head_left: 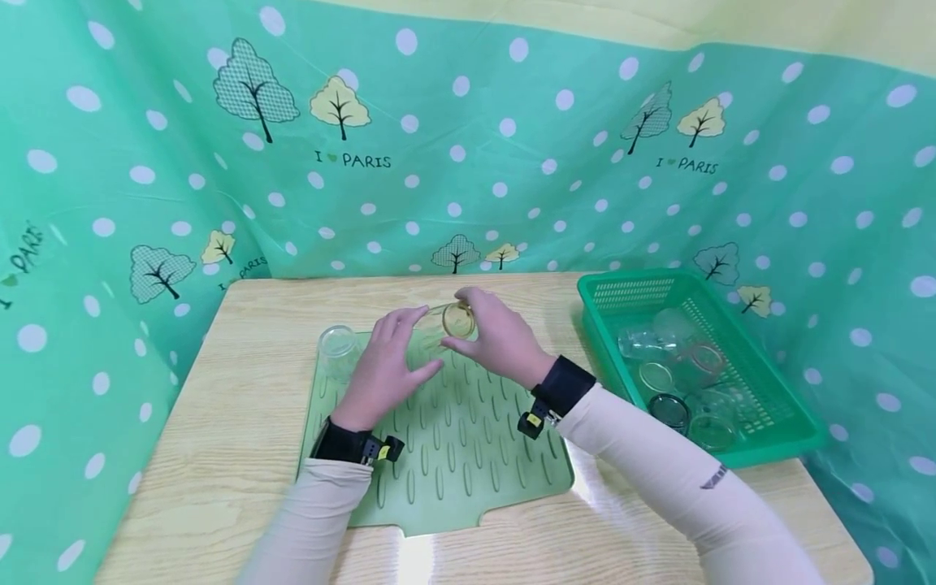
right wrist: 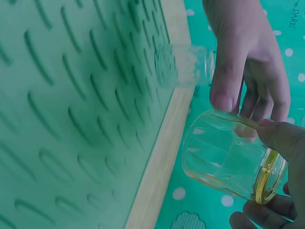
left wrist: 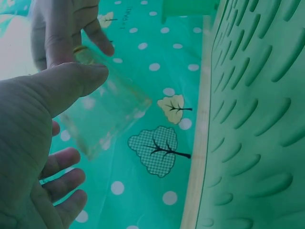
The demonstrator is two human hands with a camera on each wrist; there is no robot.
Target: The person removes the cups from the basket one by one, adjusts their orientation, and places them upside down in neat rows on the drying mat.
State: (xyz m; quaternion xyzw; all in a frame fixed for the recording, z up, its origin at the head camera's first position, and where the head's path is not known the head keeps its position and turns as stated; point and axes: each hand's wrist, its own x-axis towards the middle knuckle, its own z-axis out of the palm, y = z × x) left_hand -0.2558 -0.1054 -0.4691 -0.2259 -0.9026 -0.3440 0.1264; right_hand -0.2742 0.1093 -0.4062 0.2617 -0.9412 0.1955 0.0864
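Note:
A clear drinking glass with a yellow tint lies tipped on its side in the air over the far part of a green ridged mat. My right hand grips it round the thick yellow base, thumb on one side and fingers on the other. At its opposite end is my left hand, fingers loosely extended and thumb held apart; in the right wrist view its thumb tip is right at the glass wall. A second clear glass stands on the mat's far left corner, beside the left hand.
At the right, a green plastic basket holds several glasses, some clear, one dark and one pinkish. Mat and basket stand on a light wooden table. A green dotted curtain hangs behind and along both sides.

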